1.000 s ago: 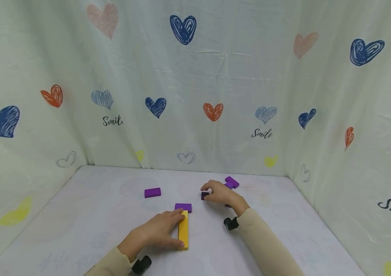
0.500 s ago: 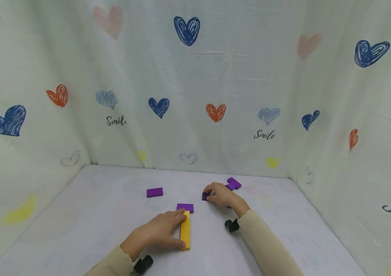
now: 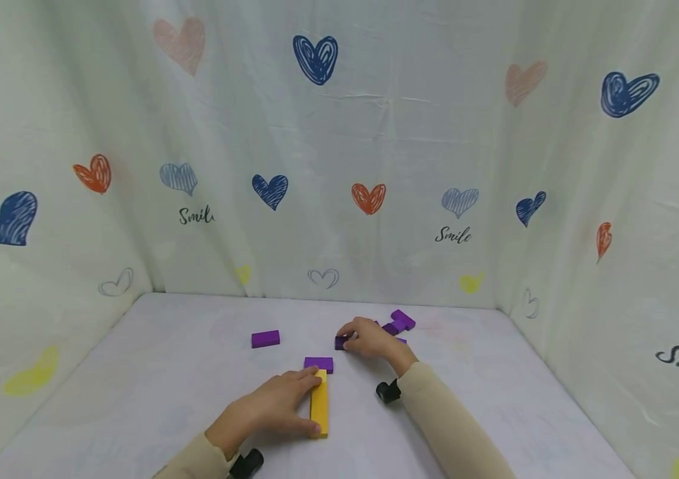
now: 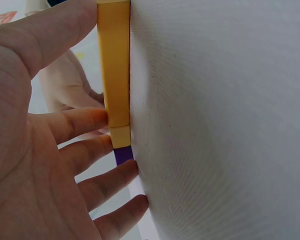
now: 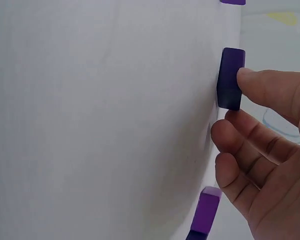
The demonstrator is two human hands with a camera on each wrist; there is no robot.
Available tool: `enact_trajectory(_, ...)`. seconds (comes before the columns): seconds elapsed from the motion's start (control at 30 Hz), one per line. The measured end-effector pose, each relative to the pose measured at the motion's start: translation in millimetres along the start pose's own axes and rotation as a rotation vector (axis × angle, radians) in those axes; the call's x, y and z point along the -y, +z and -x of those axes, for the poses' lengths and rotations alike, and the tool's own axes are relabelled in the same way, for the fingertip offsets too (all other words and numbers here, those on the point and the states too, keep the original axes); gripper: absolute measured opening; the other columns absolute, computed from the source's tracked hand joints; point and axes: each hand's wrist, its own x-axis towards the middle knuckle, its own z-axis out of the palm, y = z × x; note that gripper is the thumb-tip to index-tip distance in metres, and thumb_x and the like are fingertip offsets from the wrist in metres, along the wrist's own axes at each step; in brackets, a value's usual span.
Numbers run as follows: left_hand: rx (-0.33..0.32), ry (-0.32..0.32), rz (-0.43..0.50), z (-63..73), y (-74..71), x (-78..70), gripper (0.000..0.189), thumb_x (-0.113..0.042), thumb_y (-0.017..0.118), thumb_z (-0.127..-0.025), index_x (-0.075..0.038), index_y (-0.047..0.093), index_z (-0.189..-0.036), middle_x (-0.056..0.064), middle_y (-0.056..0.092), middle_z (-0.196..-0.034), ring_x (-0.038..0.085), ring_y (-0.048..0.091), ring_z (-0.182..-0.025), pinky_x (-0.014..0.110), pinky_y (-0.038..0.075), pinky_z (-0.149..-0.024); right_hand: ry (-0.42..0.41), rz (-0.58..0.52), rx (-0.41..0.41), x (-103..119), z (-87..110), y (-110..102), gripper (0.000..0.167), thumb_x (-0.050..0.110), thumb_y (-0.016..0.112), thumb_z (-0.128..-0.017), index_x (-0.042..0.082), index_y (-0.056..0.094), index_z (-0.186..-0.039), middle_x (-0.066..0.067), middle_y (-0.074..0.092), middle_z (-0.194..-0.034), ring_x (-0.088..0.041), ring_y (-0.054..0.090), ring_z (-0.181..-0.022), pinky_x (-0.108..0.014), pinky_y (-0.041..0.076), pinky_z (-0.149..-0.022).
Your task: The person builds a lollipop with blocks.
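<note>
My left hand (image 3: 276, 402) rests against a long yellow block (image 3: 318, 406) lying on the table, with thumb near its close end and index finger near its far end. In the left wrist view, fairly straight fingertips touch the yellow side. A purple block (image 3: 318, 364) lies crosswise at the yellow block's far end. To the right, my right hand (image 3: 372, 339) pinches a dark purple block (image 5: 231, 79) between thumb and fingers, beside the table surface. Its remaining fingers are bent below the block in the right wrist view.
Another purple block (image 3: 265, 339) lies at the back left of the white-covered table (image 3: 195, 372). Several purple blocks (image 3: 399, 324) lie together behind the right hand, partly hidden by it. A heart-printed curtain (image 3: 399, 133) stands around the table.
My right hand has moved left with the dark purple block, uncovering more of the purple blocks at the right. The left hand and yellow block keep their place.
</note>
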Motion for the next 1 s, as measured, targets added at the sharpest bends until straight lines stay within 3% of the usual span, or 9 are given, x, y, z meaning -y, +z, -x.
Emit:
enact_trajectory(0.43,0.008,-0.005,0.011,1.4,-0.5,0.4,0.085,-0.066,0.07,-0.071,-0.019,0.05,-0.139,0.003,0.039,-0.149,0.031,0.043,-0.13,0.054,0.038,-0.103,0.002,-0.039,0.017,11.9,-10.1,10.4,0.024,0.016,0.062,-0.093,0.019,0.069,-0.116,0.005,0.064,-0.108,-0.015,0.057,-0.102,-0.036,0.049,-0.094)
enact_trajectory(0.77,0.002,-0.003,0.001,1.4,-1.4,0.9,0.086,-0.067,0.07,-0.071,-0.019,0.049,-0.139,0.003,0.038,-0.15,0.03,0.042,-0.13,0.053,0.037,-0.104,-0.05,-0.033,0.045,28.1,-17.9,14.1,0.023,0.019,0.064,-0.092,0.018,0.07,-0.115,0.009,0.065,-0.1,-0.009,0.056,-0.089,-0.027,0.05,-0.085)
enact_trajectory(1.0,-0.008,0.019,-0.002,2.4,-0.4,2.6,0.087,-0.068,0.068,-0.071,-0.017,0.049,-0.14,0.004,0.038,-0.15,0.03,0.042,-0.131,0.052,0.037,-0.104,-0.09,-0.03,0.068,34.8,-21.5,19.2,0.021,0.019,0.065,-0.092,0.018,0.071,-0.112,0.008,0.067,-0.101,-0.008,0.057,-0.092,-0.028,0.049,-0.089)
